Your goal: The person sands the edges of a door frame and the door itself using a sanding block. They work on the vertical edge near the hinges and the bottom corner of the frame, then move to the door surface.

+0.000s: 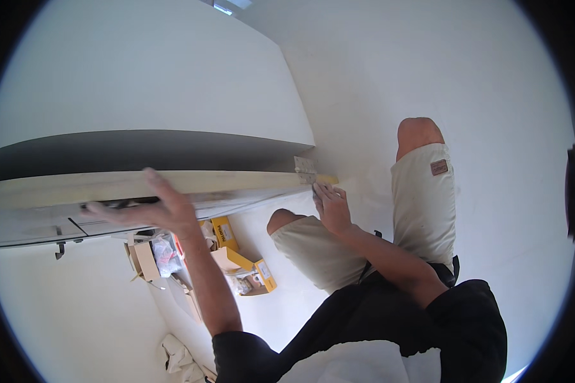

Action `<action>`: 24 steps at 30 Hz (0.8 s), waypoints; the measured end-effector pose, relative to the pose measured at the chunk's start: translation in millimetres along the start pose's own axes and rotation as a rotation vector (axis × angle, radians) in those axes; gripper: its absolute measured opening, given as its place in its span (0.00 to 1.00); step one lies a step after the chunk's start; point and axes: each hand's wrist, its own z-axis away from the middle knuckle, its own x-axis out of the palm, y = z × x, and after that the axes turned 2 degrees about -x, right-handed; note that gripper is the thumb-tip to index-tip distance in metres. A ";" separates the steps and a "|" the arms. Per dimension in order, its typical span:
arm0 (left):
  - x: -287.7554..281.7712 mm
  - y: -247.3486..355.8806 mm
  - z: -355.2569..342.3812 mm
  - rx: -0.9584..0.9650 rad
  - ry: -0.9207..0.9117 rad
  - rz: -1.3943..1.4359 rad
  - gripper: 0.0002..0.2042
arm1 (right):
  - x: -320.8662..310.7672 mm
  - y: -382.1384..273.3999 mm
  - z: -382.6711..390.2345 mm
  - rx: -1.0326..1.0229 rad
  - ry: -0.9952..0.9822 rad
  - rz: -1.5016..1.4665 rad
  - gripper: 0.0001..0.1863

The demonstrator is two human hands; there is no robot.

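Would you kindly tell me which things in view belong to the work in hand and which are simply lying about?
Apparently in use:
pale-edged panel, at the left hand
metal hinge, beside the right hand

Apparently lying about:
open yellow box
second yellow box
brown cardboard box
clear plastic bag

Indoor room: white walls [153,83], door [243,181]
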 end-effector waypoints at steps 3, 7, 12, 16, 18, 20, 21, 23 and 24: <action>24.9 13.0 92.3 -0.057 -0.215 -0.174 0.49 | 7.7 51.8 8.5 0.116 0.060 0.056 0.20; 50.3 19.2 186.3 -0.219 -0.269 -0.225 0.54 | 4.6 94.9 12.0 0.404 0.072 0.023 0.19; 45.6 38.5 219.7 -0.494 -0.364 -0.184 0.58 | 4.7 95.1 15.0 0.552 0.050 -0.055 0.17; 36.2 38.9 133.9 -0.556 -0.185 0.112 0.60 | 22.1 97.5 17.0 0.463 0.104 -0.080 0.17; 29.2 7.4 79.4 -0.417 -0.071 0.001 0.60 | 32.6 90.4 15.3 0.399 0.127 -0.087 0.17; 25.3 13.2 17.5 -0.407 0.056 0.285 0.59 | 40.4 78.6 8.3 0.377 0.086 -0.100 0.18; 20.4 10.4 -7.7 -0.428 0.141 0.367 0.59 | 43.6 69.0 3.6 0.324 0.056 -0.136 0.19; 5.9 2.2 -33.9 -0.422 0.159 0.328 0.58 | 52.6 44.0 -1.7 0.209 -0.014 -0.224 0.20; 9.6 0.4 -34.3 -0.396 0.180 0.316 0.58 | 62.6 39.5 4.2 0.227 0.001 -0.341 0.23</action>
